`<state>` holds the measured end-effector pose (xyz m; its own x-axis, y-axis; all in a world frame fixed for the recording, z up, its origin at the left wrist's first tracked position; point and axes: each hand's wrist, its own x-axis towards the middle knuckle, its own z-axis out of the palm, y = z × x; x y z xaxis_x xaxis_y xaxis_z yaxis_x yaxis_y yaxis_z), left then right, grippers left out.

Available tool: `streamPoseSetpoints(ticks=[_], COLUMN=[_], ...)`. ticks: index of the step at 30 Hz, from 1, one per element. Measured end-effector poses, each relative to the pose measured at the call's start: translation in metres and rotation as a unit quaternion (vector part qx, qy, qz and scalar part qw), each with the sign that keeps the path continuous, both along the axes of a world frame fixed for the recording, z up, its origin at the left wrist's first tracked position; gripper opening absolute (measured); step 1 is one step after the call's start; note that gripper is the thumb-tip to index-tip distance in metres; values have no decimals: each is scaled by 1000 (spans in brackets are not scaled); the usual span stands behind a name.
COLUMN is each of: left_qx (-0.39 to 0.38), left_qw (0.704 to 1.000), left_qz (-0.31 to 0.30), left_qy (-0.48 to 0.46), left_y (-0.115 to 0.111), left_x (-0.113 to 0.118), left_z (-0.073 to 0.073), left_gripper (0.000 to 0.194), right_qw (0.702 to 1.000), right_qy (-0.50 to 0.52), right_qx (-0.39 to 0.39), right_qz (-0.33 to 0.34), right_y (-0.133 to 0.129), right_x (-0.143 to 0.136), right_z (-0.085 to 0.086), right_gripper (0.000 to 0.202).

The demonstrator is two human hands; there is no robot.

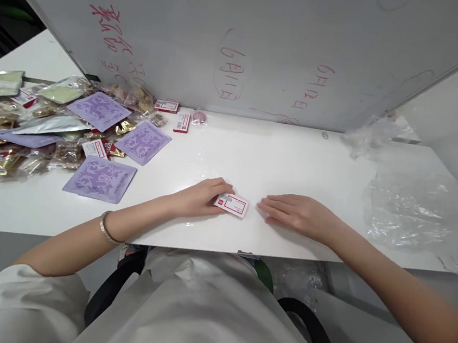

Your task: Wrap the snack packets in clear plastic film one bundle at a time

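White tabletop (231, 150) stretches across the view, and a whiteboard (275, 40) with red handwriting stands along its 12 o'clock side. Around 9 to 10 o'clock spreads a heap of snack bags (69, 153), with purple packets (99, 178) along its 3 o'clock side. Crumpled clear plastic (413, 207) lies at 3 o'clock. Toward 4 o'clock, the person's right hand (298, 214) is open, fingers straight and together, pointing at a small box (231, 204) but apart from it. That box sits at 6 o'clock, near the centre, gripped by the left hand (205, 197) from its 9 o'clock end. Between 10 and 11 o'clock, two similar boxes (182, 123) lie near a tiny pink packet (199, 117).
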<state>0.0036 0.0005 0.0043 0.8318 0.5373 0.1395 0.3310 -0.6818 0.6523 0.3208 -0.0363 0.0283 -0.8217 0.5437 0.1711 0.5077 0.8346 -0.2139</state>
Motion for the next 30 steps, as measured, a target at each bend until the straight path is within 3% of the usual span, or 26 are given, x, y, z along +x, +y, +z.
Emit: streamPoseSetpoints(ticks=[3, 7, 12, 14, 16, 18, 21, 23, 26, 28, 30], left_qx=[-35, -45, -71, -97, -141, -189, -221, -200, -123, -14, 116], left_qw=[999, 998, 996, 995, 989, 981, 972, 976, 977, 972, 972], left_qz=[15, 36, 37, 30, 22, 17, 7, 49, 169, 231, 204], left_qy=[-18, -26, -31, -22, -25, -43, -76, -73, -37, -29, -22], left_y=[0, -3, -5, -4, 0, 4, 8, 6, -2, -8, -13], left_x=[3, 4, 3, -2, -10, -20, -29, -26, -14, -7, -2], left_z=[0, -5, -5, 2, 11, 19, 23, 22, 15, 11, 6], left_gripper=[45, 46, 46, 46, 46, 52, 52, 52, 41, 40, 47], right_qw=[998, 999, 985, 964, 933, 893, 841, 821, 813, 809, 803], right_qy=[7, 4, 167, 256, 315, 338, 340, 345, 354, 360, 363], right_qx=[-37, -36, -39, -63, -111, -173, -258, -279, -282, -291, -303], right_qz=[40, 31, 34, -25, -132, -240, -334, -360, -367, -364, -363], right_y=[11, 15, 2, -2, -4, -2, 1, 2, 3, 4, 5], right_x=[-13, -25, -41, -49, -55, -59, -63, -65, -67, -69, -69], right_z=[-4, -15, -34, -37, -36, -34, -33, -33, -33, -32, -32], right_gripper=[37, 25, 11, 13, 17, 27, 40, 42, 45, 46, 46])
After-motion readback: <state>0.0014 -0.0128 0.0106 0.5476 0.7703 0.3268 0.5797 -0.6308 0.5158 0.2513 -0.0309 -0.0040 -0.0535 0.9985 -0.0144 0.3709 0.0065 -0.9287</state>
